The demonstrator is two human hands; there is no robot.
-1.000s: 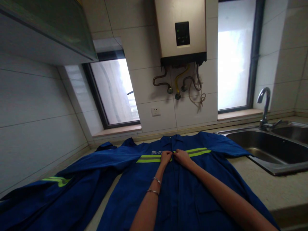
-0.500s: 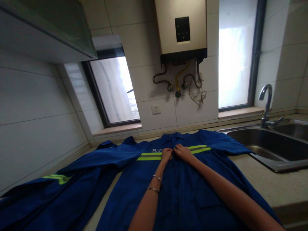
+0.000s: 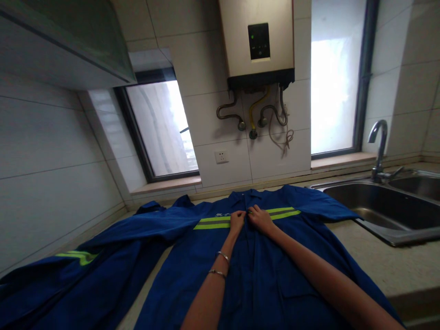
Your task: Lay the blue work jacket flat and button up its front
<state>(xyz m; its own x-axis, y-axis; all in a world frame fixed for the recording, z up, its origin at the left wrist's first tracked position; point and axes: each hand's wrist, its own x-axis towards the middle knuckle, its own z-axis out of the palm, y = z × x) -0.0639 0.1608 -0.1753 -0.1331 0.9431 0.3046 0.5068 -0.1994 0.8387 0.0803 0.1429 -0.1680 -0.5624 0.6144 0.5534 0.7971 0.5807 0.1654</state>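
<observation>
one blue jacket (image 3: 261, 275) lies flat; two hands, left hand (image 3: 237, 220) and right hand (image 3: 260, 218), fingers pinched on its front.

Work jacket (image 3: 261, 275): blue woven cloth, looking matt; reflective stripes (image 3: 211, 223) showing a yellow-green sheen.
Tabletop (image 3: 395, 266): appearing as speckled stone, dull finish.
Sink (image 3: 405, 227): brushed metal, giving off a soft shine.
Tap (image 3: 378, 144): polished metal, glinting.
Wall tiles (image 3: 51, 183): glazed ceramic, smooth, reflecting light.
Bracelets (image 3: 220, 265): thin bright metal, sitting on the left wrist.
</observation>
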